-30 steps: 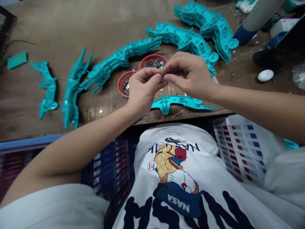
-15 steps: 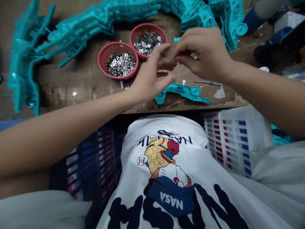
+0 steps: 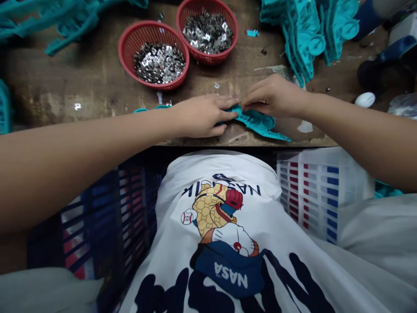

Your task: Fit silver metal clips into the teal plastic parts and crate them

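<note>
A teal plastic part (image 3: 260, 123) lies on the wooden table near its front edge. My left hand (image 3: 205, 115) rests over the part's left portion, fingers spread and pointing right. Just right of those fingertips, my right hand (image 3: 275, 96) is at the part's upper edge with thumb and fingers pinched together; whatever lies between them is too small to make out. Behind my left hand stand two red baskets, one on the left (image 3: 122, 54) and one on the right (image 3: 235, 32), both holding small metal clips.
Stacked teal parts lie at the back right (image 3: 301, 34) and back left (image 3: 74, 17). A white oval object (image 3: 365, 100) is on the right. Below the table edge stands a white crate (image 3: 312, 191).
Both hands have come down onto the teal part, my left hand now lying over it. The view has shifted, with the red baskets appearing higher and larger.
</note>
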`<state>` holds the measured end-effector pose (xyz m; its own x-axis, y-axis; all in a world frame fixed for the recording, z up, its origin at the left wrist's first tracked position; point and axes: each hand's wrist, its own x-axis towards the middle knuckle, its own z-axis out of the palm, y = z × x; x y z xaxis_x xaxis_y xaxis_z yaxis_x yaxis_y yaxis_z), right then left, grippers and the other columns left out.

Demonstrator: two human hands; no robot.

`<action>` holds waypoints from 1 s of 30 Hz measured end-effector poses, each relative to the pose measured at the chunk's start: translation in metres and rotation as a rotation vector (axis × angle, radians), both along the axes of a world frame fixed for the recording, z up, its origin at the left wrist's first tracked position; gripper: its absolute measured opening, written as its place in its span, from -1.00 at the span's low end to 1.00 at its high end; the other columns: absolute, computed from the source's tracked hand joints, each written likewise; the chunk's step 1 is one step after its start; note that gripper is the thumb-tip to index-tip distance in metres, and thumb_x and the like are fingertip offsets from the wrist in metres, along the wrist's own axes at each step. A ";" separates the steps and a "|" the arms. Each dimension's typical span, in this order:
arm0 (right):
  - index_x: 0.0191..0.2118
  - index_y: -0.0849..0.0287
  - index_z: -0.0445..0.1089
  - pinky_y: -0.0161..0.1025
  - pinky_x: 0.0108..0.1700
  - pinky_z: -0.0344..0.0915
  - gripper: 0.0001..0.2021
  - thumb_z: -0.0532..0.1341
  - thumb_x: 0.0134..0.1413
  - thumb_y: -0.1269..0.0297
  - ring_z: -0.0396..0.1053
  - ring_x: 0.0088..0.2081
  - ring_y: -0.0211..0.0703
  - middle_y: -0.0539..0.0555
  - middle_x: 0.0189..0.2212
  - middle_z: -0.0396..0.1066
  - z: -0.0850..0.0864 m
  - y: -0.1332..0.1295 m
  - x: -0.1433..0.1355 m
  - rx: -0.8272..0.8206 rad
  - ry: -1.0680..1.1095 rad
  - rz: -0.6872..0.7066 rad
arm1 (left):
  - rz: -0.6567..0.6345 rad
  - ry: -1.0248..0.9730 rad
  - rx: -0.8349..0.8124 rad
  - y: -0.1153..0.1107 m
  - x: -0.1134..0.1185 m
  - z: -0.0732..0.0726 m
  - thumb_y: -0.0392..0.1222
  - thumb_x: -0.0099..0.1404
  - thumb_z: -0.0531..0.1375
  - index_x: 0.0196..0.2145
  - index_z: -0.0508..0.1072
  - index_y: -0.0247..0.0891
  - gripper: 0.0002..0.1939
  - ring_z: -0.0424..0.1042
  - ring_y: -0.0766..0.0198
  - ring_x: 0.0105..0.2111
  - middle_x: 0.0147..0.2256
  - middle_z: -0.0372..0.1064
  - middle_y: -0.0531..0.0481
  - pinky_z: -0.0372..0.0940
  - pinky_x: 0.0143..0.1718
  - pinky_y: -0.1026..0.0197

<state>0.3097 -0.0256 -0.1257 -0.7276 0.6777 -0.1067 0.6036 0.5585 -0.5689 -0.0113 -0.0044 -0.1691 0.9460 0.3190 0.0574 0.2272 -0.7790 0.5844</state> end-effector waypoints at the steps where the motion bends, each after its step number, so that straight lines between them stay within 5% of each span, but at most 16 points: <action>1: 0.04 -0.04 0.82 -0.02 0.23 0.59 -0.58 0.26 0.70 -0.15 0.73 0.09 0.09 0.20 0.04 0.83 -0.002 0.001 0.001 0.002 0.031 -0.003 | -0.003 0.009 0.026 0.000 0.000 0.000 -0.04 0.56 0.37 0.56 0.72 -0.14 -0.32 0.39 -0.43 0.74 0.72 0.44 -0.26 0.25 0.79 -0.52; 5: -0.03 -0.05 0.79 -0.10 0.13 0.58 -0.61 0.32 0.69 -0.18 0.70 0.05 0.03 0.14 -0.08 0.80 -0.010 0.004 0.004 0.003 0.082 -0.017 | -0.019 0.061 0.109 -0.002 -0.001 0.004 -0.05 0.65 0.30 0.65 0.64 -0.15 -0.30 0.41 -0.36 0.73 0.68 0.50 -0.28 0.30 0.78 -0.47; 21: 0.07 -0.09 0.82 0.04 0.26 0.59 -0.62 0.25 0.73 -0.08 0.72 0.16 0.16 0.19 0.14 0.79 0.005 -0.003 -0.004 -0.062 -0.094 -0.090 | -0.017 0.083 0.082 -0.002 0.001 0.008 -0.02 0.64 0.31 0.61 0.67 -0.09 -0.33 0.41 -0.39 0.72 0.68 0.50 -0.23 0.28 0.79 -0.51; 30: 0.22 0.13 0.85 -0.08 0.19 0.50 -0.56 0.23 0.80 0.04 0.70 0.08 0.01 0.28 0.12 0.81 -0.005 -0.002 -0.002 0.054 -0.107 0.006 | -0.002 0.071 0.088 -0.005 0.002 0.010 -0.05 0.66 0.36 0.55 0.72 -0.09 -0.41 0.45 -0.33 0.70 0.70 0.47 -0.25 0.28 0.80 -0.43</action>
<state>0.3079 -0.0271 -0.1305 -0.7178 0.6804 -0.1474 0.6560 0.5900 -0.4707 -0.0089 -0.0091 -0.1591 0.9493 0.3140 0.0179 0.2642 -0.8270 0.4962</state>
